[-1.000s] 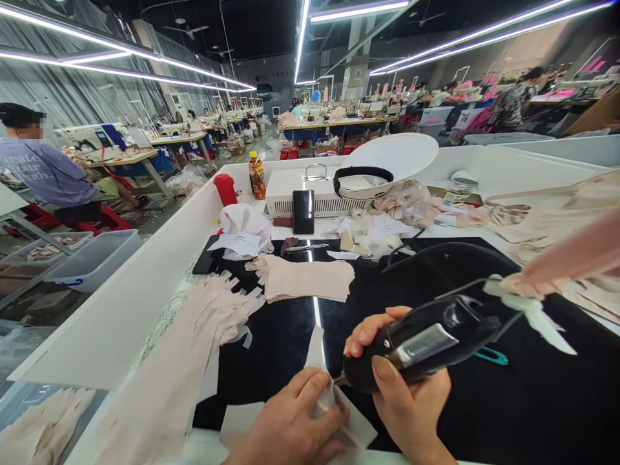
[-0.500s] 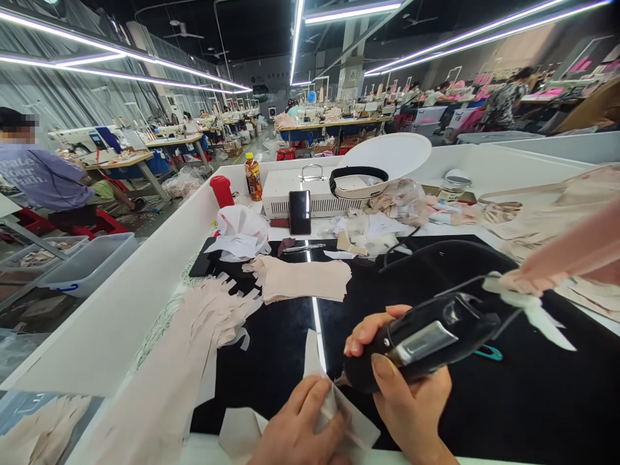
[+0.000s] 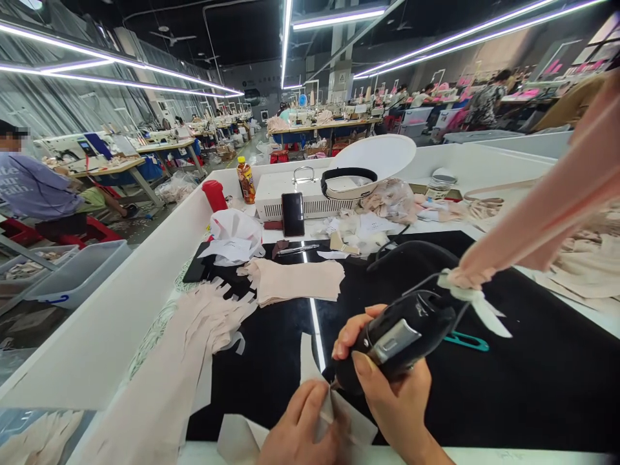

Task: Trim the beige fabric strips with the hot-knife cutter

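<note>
Lying at bottom centre on the black mat (image 3: 508,394), a pale fabric piece (image 3: 361,427) is pressed down by the flattened left hand (image 3: 300,434); just right, a black handheld tool (image 3: 394,337) is clasped tightly in the right hand (image 3: 400,403), tip touching the fabric.

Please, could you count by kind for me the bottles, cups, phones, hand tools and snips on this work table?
bottle: 1
red cup: 1
phone: 1
black hand tool, held in the right hand: 1
teal snips: 1
Total: 5
</note>
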A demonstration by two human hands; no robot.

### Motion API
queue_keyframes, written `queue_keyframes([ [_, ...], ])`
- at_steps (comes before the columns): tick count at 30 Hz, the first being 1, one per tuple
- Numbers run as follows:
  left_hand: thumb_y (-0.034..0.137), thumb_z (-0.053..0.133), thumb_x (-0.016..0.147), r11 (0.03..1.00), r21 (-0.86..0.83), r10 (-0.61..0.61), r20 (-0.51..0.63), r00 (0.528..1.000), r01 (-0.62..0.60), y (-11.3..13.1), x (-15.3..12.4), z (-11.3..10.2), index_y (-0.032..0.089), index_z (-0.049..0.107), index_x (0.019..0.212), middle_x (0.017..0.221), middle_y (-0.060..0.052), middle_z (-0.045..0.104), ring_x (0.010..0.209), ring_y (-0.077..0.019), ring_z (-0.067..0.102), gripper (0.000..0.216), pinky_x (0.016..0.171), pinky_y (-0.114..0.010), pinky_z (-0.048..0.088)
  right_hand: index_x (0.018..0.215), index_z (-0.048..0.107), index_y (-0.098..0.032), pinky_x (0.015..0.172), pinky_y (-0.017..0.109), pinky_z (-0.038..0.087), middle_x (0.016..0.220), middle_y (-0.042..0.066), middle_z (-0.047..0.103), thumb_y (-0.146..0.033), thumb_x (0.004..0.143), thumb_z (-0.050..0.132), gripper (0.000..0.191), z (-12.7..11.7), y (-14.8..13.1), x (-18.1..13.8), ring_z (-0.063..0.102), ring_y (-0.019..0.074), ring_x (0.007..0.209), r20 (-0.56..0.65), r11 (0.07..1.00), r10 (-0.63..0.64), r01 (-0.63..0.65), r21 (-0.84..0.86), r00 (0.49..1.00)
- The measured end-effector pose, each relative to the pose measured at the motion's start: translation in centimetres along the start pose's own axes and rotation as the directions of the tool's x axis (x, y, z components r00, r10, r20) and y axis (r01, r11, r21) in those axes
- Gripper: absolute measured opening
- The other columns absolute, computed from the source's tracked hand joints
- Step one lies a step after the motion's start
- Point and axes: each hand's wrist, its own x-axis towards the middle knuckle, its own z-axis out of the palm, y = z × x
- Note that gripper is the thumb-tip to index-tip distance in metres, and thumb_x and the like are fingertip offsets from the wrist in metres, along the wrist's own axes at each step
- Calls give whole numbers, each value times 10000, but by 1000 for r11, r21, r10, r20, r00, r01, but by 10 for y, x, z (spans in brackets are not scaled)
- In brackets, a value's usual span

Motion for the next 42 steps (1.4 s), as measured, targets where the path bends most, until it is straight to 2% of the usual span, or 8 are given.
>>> queue_keyframes([
  [4,305,457,1095,992,-123,39,82,996,-29,-10,12,-20,131,654,1253,1156,-131,697,1135,-232,695,306,913,-268,631,1236,595,-312,668,252,611,898,-21,683,-234,945,760,344,1,-3,1,667,123,719,-10,999,-5,5,34,1000],
  [8,141,398,1086,915,-384,-32,238,971,124,-39,45,-43,137,638,1161,1129,-112,691,1121,-188,679,252,1007,-296,589,1222,601,-286,640,260,611,879,-11,680,-253,928,778,345,4,-1,0,661,129,682,-78,998,-22,26,55,997],
  [13,137,418,1086,827,-550,106,350,931,113,-71,60,-36,160,643,1216,1174,-100,688,1138,-186,663,261,1018,-302,569,1209,592,-300,654,285,597,871,-11,666,-259,934,759,324,3,0,-1,645,137,678,-61,1000,-25,24,-3,998],
  [18,133,409,1092,830,-552,159,376,913,83,-83,51,-28,162,648,1239,1182,-103,698,1165,-190,663,282,1029,-305,559,1225,583,-314,649,276,581,866,-11,660,-287,946,738,320,4,0,0,625,136,674,-56,999,-47,46,-21,997],
  [22,159,405,1104,842,-535,168,375,911,65,-88,48,-31,174,637,1293,1255,-111,690,1188,-189,668,300,1033,-297,559,1232,580,-320,637,266,587,841,-13,663,-280,935,747,343,8,0,1,635,135,655,-66,998,-50,48,-30,997],
  [28,207,448,1105,854,-516,198,424,884,57,-91,51,-38,206,636,1297,1273,-98,680,1207,-187,663,269,1054,-298,550,1091,620,-284,595,259,599,812,2,674,-297,919,760,222,12,-6,5,659,137,615,-88,996,-77,73,-47,993],
  [34,285,481,1104,886,-461,269,419,867,-53,-94,49,-41,188,633,1312,1355,-124,641,1262,-228,644,276,1067,-331,556,1111,616,-292,559,252,592,794,1,681,-298,905,770,257,13,-8,5,657,138,589,-106,997,-64,60,-44,992],
  [42,321,499,1101,893,-448,269,453,850,-44,-91,49,-44,227,607,1351,1389,-111,593,1277,-217,613,287,1055,-326,557,1013,628,-283,593,263,604,800,-3,682,-296,907,766,175,12,-6,4,666,133,603,-101,996,-73,66,-66,992],
])
